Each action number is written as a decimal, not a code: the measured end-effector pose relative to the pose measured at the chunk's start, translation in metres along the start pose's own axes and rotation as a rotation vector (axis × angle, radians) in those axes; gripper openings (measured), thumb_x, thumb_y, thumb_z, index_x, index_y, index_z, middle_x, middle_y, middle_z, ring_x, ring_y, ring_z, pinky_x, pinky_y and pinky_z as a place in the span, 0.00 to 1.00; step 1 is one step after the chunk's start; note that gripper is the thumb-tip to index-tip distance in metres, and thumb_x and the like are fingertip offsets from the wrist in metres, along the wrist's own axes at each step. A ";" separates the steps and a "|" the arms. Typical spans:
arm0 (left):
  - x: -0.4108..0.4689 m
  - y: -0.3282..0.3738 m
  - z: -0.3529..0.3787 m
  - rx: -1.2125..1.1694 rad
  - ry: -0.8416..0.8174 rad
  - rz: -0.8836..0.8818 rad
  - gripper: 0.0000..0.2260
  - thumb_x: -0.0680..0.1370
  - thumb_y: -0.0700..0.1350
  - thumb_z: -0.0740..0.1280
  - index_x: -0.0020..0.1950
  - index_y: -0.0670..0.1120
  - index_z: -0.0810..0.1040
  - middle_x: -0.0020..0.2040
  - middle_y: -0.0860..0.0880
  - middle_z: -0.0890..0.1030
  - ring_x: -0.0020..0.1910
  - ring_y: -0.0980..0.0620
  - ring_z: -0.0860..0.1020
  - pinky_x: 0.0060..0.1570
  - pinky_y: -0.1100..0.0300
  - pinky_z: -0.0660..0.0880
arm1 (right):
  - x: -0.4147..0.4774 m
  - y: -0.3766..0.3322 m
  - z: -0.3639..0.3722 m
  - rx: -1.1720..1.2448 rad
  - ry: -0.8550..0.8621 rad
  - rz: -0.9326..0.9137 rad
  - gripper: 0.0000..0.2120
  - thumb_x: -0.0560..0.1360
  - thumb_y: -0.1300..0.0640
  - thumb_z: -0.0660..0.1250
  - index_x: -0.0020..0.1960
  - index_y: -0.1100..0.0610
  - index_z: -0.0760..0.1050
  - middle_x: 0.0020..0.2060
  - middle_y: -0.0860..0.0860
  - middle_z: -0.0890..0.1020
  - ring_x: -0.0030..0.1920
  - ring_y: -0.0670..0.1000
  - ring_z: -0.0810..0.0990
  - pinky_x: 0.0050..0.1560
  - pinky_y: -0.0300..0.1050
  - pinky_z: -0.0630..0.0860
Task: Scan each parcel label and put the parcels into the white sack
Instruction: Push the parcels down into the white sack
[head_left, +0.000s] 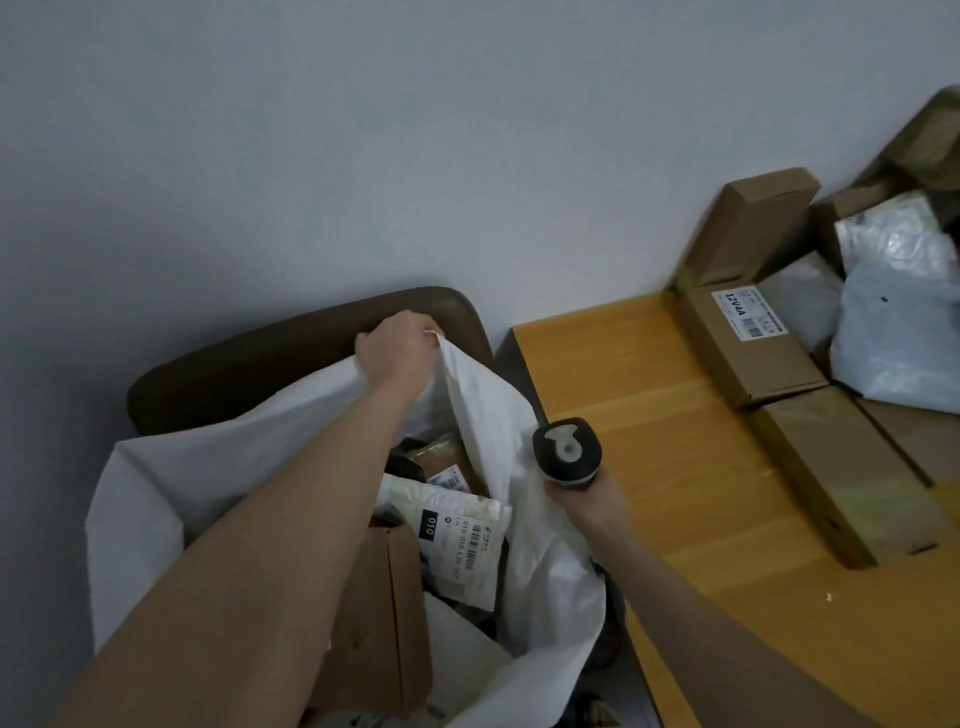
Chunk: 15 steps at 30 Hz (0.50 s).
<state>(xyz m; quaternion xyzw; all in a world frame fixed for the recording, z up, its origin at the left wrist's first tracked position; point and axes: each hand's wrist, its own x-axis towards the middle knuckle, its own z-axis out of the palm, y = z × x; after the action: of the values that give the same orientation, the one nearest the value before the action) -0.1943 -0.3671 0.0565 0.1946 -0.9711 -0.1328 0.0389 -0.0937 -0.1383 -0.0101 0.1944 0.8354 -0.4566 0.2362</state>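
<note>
Head view: left fingers (418, 326) pinch white sack (249, 441) rim, right fingers (554, 491) grip scanner (566, 450), handle hidden.

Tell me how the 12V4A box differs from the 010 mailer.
The 12V4A box is rigid brown cardboard; the 010 mailer is a soft white bag. The 12V4A box lies on the wooden table; the 010 mailer lies inside the white sack. Both carry barcode labels.
</note>
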 end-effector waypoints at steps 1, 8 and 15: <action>0.002 0.001 -0.003 -0.032 0.017 -0.026 0.10 0.80 0.44 0.61 0.51 0.54 0.82 0.50 0.52 0.82 0.49 0.49 0.78 0.53 0.52 0.72 | -0.002 -0.003 -0.002 0.025 -0.019 -0.007 0.10 0.72 0.58 0.71 0.52 0.54 0.74 0.45 0.54 0.80 0.48 0.56 0.79 0.48 0.49 0.76; -0.001 -0.008 -0.013 -0.112 0.067 -0.038 0.11 0.81 0.44 0.61 0.52 0.55 0.82 0.52 0.51 0.82 0.52 0.49 0.78 0.60 0.47 0.71 | -0.010 -0.012 0.007 0.066 -0.068 0.028 0.08 0.68 0.68 0.66 0.36 0.59 0.69 0.32 0.55 0.74 0.35 0.56 0.75 0.34 0.46 0.71; -0.063 -0.034 -0.036 -0.005 0.050 -0.024 0.24 0.79 0.42 0.65 0.74 0.50 0.64 0.72 0.46 0.66 0.71 0.47 0.65 0.70 0.51 0.61 | -0.034 -0.060 -0.003 -0.001 0.025 -0.076 0.09 0.72 0.64 0.63 0.37 0.56 0.66 0.31 0.52 0.70 0.30 0.51 0.69 0.28 0.40 0.63</action>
<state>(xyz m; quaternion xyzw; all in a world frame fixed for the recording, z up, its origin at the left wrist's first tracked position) -0.1196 -0.3819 0.0807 0.2092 -0.9671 -0.1306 0.0619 -0.0989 -0.1694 0.0513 0.1679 0.8454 -0.4622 0.2084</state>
